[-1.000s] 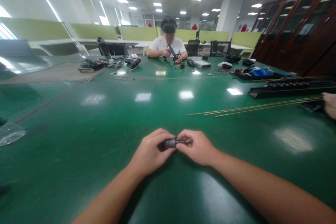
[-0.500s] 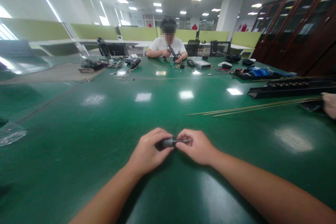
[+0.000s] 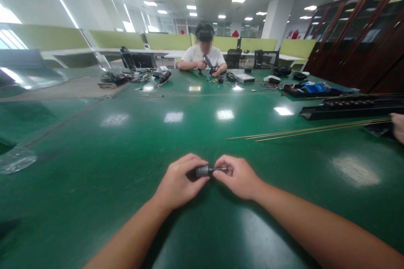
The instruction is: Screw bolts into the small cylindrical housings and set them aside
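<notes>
In the head view, low over the green table, my left hand (image 3: 181,180) is closed round a small grey cylinder (image 3: 202,171) with a black part behind it. From its right end a thin dark metal shaft (image 3: 221,169) sticks out. The fingertips of my right hand (image 3: 238,176) pinch that shaft close to the cylinder. Cylinder and shaft lie roughly level, in line with each other. My left palm and fingers cover the cylinder's back end, and my right fingers partly hide the shaft.
Thin brass-coloured rods (image 3: 284,132) lie at the right, near another person's hand (image 3: 397,127) and a long black channel (image 3: 334,111). Across the green table (image 3: 142,143) a person (image 3: 205,52) handles a dark tool. Tools and parts (image 3: 162,75) clutter the far side.
The view has shifted slightly, so the background sits a little lower and further right. My hands keep nearly the same hold on the cylinder and shaft.
</notes>
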{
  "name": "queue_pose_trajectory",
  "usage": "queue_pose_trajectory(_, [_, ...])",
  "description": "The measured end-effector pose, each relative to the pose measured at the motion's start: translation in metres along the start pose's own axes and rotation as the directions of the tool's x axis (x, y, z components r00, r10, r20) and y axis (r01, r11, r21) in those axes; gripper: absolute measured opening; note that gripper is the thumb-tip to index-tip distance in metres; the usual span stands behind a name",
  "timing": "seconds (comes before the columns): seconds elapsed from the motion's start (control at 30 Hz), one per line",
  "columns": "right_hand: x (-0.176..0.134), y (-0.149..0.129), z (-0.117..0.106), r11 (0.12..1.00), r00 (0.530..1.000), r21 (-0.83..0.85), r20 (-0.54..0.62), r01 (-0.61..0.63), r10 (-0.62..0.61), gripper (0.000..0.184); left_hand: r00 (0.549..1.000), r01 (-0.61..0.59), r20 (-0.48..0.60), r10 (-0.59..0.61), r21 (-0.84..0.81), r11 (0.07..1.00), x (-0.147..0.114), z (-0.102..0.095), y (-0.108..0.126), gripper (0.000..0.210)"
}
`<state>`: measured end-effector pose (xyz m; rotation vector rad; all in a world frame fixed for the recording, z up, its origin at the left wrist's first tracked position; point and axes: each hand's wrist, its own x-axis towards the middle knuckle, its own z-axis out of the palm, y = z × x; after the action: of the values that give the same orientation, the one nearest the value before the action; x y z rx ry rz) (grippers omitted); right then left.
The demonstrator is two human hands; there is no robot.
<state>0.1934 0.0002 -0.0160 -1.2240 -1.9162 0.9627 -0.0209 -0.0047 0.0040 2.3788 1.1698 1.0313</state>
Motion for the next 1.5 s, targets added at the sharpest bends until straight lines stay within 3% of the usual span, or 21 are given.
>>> queue_pose_trajectory(0.4, [0.002,0.001,-0.001,1.0,1.0,0.01,0.016,-0.003,0.003,0.022,0.998,0.025,-0.059,-0.023,0.026,0.999,-0.001,-0.004,-0.002,0.029])
queue_pose_trajectory(0.93, [0.002,-0.002,-0.003,0.998,1.0,0.071,-0.002,0.001,-0.001,0.027,0.997,0.034,-0.074,-0.033,0.014,0.999,0.002,-0.007,0.003,0.02])
queue_pose_trajectory(1.27, [0.003,0.006,-0.003,0.982,0.999,0.185,-0.027,-0.027,0.033,0.045,0.991,0.068,-0.114,-0.066,0.017,0.998,0.002,-0.009,-0.001,0.022])
queue_pose_trajectory(1.5, [0.009,0.009,-0.001,0.902,0.996,0.424,-0.016,-0.078,0.093,0.044,0.953,0.219,-0.224,-0.206,0.035,0.975,0.003,-0.01,0.0,0.028])
